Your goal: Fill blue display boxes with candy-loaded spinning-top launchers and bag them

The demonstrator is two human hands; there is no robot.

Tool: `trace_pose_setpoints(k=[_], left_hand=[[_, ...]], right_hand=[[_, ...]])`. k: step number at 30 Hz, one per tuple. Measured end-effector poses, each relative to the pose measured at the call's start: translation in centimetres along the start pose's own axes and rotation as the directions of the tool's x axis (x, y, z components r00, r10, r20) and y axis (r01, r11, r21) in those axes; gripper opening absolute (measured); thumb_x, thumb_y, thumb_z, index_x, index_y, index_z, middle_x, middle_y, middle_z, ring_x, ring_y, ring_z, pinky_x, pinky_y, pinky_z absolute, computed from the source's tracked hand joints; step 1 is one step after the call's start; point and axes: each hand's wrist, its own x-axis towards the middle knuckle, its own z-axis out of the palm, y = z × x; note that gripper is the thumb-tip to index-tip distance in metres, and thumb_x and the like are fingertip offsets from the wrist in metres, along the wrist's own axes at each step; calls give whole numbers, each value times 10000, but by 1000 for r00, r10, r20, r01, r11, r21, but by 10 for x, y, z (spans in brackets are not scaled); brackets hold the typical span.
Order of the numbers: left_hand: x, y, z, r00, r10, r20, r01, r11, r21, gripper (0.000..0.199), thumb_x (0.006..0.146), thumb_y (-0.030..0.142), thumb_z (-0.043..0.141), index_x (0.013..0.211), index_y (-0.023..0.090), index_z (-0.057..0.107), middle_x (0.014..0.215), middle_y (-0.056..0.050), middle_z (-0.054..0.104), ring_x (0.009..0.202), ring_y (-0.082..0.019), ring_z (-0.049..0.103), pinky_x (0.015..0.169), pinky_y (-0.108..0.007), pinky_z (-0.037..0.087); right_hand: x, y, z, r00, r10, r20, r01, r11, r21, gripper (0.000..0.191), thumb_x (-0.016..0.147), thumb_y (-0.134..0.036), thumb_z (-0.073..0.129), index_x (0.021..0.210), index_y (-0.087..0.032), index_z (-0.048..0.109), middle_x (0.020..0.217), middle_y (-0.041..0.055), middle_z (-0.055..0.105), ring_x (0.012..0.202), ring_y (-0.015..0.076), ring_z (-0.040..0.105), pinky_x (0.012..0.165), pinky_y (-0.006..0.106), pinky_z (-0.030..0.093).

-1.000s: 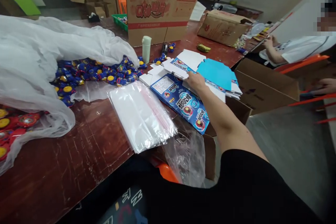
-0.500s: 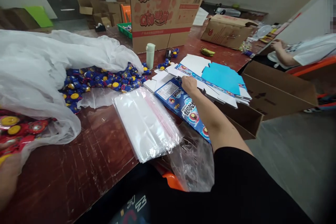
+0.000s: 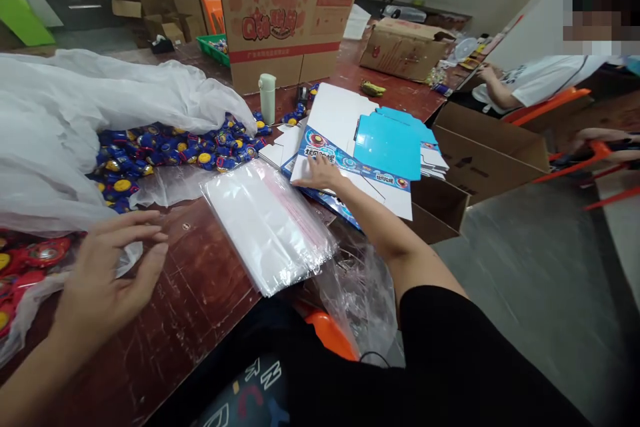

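My left hand [image 3: 113,273] hovers over the table's left side with fingers apart and nothing in it, beside red spinning-top toys [image 3: 45,253] in a white plastic sack. My right hand [image 3: 323,172] reaches across to a flat, unfolded carton [image 3: 345,113], white with a blue printed band. Its fingers are stretched over the printed band and white flap. Under that carton lie more printed blue cartons [image 3: 333,207], partly covered. A bright blue flat carton [image 3: 390,140] lies on the right of the pile. A stack of clear plastic bags [image 3: 265,227] rests between my hands.
Blue and yellow toys [image 3: 175,147] spill from the white sack [image 3: 100,93]. A pale green bottle [image 3: 267,99] stands before a tall printed cardboard box [image 3: 285,20]. Open cardboard boxes [image 3: 485,153] stand at the table's right side. A person in a white shirt [image 3: 540,83] sits beyond.
My left hand has come up into view from the lower left edge. My right hand has gone from a closed grip to stretched fingers, and the white carton now covers more of the blue printed one.
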Motion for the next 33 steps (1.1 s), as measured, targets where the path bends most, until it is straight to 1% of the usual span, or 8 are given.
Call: trace_pose_setpoints(k=[2, 7, 12, 17, 25, 29, 31, 33], left_hand=[[6, 10, 9, 996, 84, -10, -84, 996, 5, 187, 1013, 236, 653, 1189, 288, 615, 1283, -81, 660, 1274, -312, 652, 1103, -579, 526], [7, 12, 10, 987, 157, 28, -155, 987, -52, 232, 1026, 169, 647, 1229, 259, 580, 1272, -83, 671, 1239, -271, 671, 1050, -496, 565], [18, 3, 26, 990, 127, 56, -118, 983, -138, 182, 1038, 189, 647, 1209, 225, 596, 1316, -76, 646, 1144, -217, 681, 962, -403, 595], [30, 11, 52, 983, 149, 111, -112, 953, -282, 191, 1049, 221, 626, 1240, 222, 614, 1357, -72, 632, 1016, -165, 688, 933, -359, 612], [37, 10, 81, 960, 182, 215, -106, 939, -327, 210, 1066, 298, 592, 1259, 215, 614, 1322, -93, 660, 963, -159, 696, 900, -336, 628], [42, 10, 85, 950, 181, 255, -94, 943, -320, 237, 1065, 321, 582, 1275, 212, 603, 1335, -101, 658, 956, -160, 702, 880, -337, 617], [46, 9, 85, 946, 196, 257, -114, 947, -301, 233, 1065, 334, 571, 1257, 207, 604, 1325, -105, 663, 975, -175, 708, 888, -349, 612], [53, 9, 89, 942, 226, 248, -161, 953, -258, 236, 1059, 346, 560, 1237, 198, 607, 1276, -108, 686, 1003, -203, 711, 922, -381, 605]], right_hand=[[4, -12, 9, 999, -23, 37, 23, 1000, 14, 1055, 872, -835, 673, 1638, -147, 442, 1726, 289, 361, 1570, 484, 393, 1182, 637, 466], [4, -7, 5, 988, -145, 54, 141, 988, 67, 500, 1065, -531, 617, 1447, -209, 627, 1455, 127, 648, 1289, 274, 659, 1108, 529, 561], [-8, -12, 11, 992, -125, -14, 126, 991, 39, 565, 1037, -497, 677, 1514, -212, 573, 1554, 144, 571, 1365, 310, 614, 1119, 558, 561], [-19, -31, 27, 990, -118, -71, 117, 993, -22, 477, 1047, -456, 675, 1438, -188, 623, 1471, 132, 626, 1303, 285, 649, 1085, 530, 584], [-20, -31, 12, 978, -206, -21, 205, 978, -41, 395, 1041, -432, 695, 1336, -169, 676, 1344, 107, 693, 1184, 242, 700, 1021, 477, 618], [-29, -31, -19, 980, -115, -162, 110, 993, -39, 356, 1095, -386, 594, 1348, -147, 666, 1270, 130, 722, 1124, 240, 718, 982, 443, 623], [-31, -15, -54, 960, -25, -280, 18, 999, -26, 449, 1162, -293, 308, 1448, -105, 599, 1310, 210, 710, 1187, 287, 708, 1007, 461, 598], [-30, 8, -98, 901, 72, -427, -79, 997, 1, 647, 1137, -224, 12, 1557, -54, 473, 1442, 275, 635, 1330, 340, 654, 1062, 522, 559]])
